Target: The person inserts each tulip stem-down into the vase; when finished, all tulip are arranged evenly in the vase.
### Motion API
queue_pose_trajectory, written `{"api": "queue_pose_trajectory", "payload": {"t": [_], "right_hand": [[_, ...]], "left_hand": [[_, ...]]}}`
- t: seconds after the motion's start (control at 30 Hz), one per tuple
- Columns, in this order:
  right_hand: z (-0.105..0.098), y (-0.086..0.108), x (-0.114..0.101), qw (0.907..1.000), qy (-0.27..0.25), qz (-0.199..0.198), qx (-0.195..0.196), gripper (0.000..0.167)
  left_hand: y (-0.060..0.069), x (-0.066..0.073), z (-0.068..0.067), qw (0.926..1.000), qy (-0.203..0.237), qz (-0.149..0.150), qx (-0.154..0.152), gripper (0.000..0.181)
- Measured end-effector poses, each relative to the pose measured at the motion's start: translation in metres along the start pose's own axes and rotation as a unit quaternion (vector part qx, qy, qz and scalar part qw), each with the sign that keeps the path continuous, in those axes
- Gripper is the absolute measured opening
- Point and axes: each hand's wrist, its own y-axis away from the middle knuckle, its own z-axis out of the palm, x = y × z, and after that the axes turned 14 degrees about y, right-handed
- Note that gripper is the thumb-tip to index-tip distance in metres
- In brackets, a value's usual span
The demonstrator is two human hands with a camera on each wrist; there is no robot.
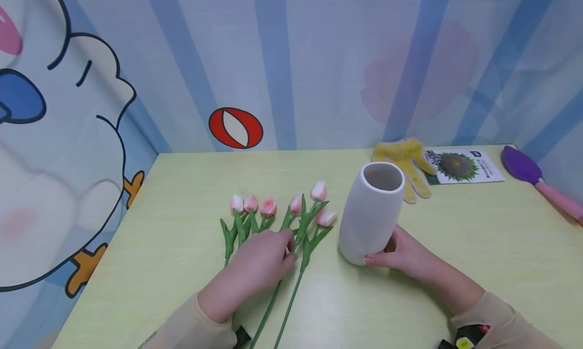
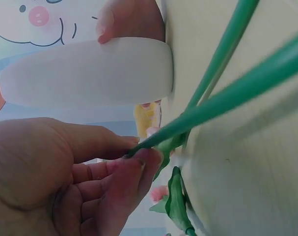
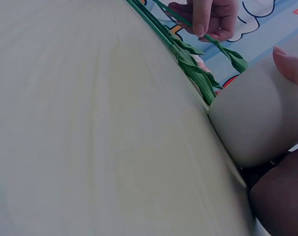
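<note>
Several pink-and-white tulips with green stems lie on the table, among them a pink tulip (image 1: 268,207) on the left and a paler tulip (image 1: 326,217) on the right. My left hand (image 1: 261,258) pinches one tulip's green stem (image 2: 203,110) between thumb and fingertip; the left wrist view shows this grip up close. Standing upright to the right is a white vase (image 1: 369,217), its mouth facing up. Low on its right side, my right hand (image 1: 405,255) grips the vase with thumb and fingers. In the right wrist view the vase's base (image 3: 257,123) is near the tabletop.
Behind the vase lies a yellow glove (image 1: 403,162), partly over a card with a plant picture (image 1: 464,166). At the far right is a purple-headed tool with a pink handle (image 1: 524,167). A cartoon-printed curtain (image 1: 309,60) stands along the table's back edge.
</note>
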Motion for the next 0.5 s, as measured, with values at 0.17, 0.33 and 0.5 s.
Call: {"api": "queue_pose_trajectory", "payload": {"t": [0.17, 0.33, 0.5], "right_hand": [[0.001, 0.0, 0.002, 1.0, 0.0, -0.001, -0.002, 0.086], [0.001, -0.001, 0.004, 1.0, 0.002, -0.004, -0.002, 0.085], [0.001, -0.001, 0.003, 1.0, 0.001, -0.002, -0.002, 0.085]], "left_hand": [[0.001, 0.001, -0.004, 0.9996, 0.014, 0.017, 0.016, 0.007], [0.002, 0.004, -0.01, 0.998, 0.043, 0.028, 0.036, 0.009], [0.003, 0.008, -0.015, 0.9927, 0.09, 0.029, 0.075, 0.011]]}}
